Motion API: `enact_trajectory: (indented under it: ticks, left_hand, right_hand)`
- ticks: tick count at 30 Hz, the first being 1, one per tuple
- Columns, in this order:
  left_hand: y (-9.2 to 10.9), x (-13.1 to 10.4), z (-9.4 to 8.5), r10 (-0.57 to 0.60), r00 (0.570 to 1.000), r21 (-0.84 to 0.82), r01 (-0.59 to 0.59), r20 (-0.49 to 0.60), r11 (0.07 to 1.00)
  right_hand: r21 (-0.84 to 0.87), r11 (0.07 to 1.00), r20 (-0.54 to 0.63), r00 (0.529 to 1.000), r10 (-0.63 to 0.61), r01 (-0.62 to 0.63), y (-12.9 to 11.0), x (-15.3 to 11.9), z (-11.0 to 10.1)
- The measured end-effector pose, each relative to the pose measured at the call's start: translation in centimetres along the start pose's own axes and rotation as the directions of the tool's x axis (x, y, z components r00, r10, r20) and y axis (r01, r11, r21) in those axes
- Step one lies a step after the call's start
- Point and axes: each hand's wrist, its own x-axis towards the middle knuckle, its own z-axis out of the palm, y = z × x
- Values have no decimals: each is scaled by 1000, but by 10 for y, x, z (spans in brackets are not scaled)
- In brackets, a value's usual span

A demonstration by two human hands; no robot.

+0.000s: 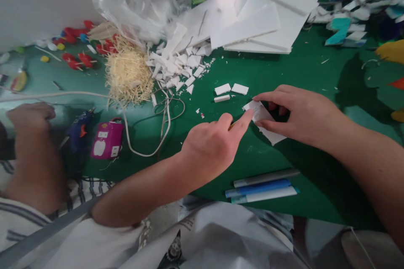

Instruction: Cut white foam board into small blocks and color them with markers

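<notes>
My left hand (pixel 210 143) is closed around a thin tool (pixel 232 125), of which only a small yellowish part shows; its index finger reaches onto a white foam piece (pixel 274 135). With thumb and fingers my right hand (pixel 292 111) grips the far and right side of that same piece, which lies on the green table (pixel 195 176). The tool's tip is hidden. Just beyond my hands lie three small cut blocks: one white block (pixel 222 89), a second block (pixel 240 89) beside it and a narrower block (pixel 221 98) in front.
White foam sheets (pixel 252 29), foam scraps (pixel 176 61) and a straw-like pile (pixel 128 71) stand at the back. Several markers (pixel 263 183) lie near the front edge. At left are a white cable (pixel 126 126), a magenta box (pixel 107 139), a blue glue gun (pixel 78 128) and another person's arm (pixel 36 155).
</notes>
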Motion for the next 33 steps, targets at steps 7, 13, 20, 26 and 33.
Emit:
enact_trajectory:
  ticks: [7, 13, 20, 26, 33]
  left_hand:
    - [8, 11, -23, -30, 984, 48, 22, 178, 999]
    - [8, 13, -30, -48, 967, 62, 34, 251, 997]
    - [11, 20, -38, -76, 957, 75, 57, 281, 996]
    - [10, 25, -48, -97, 941, 115, 62, 325, 991]
    - [11, 31, -60, -80, 939, 83, 56, 335, 995]
  right_hand:
    - [-37, 999, 29, 999, 25, -24, -1, 2, -1]
    - [-53, 998, 42, 998, 41, -38, -3, 3, 0]
    - [-51, 998, 28, 999, 34, -33, -1, 3, 2]
    - [-55, 998, 19, 1000, 20, -19, 0, 3, 2]
    - [-47, 998, 37, 998, 46, -44, 0, 3, 1]
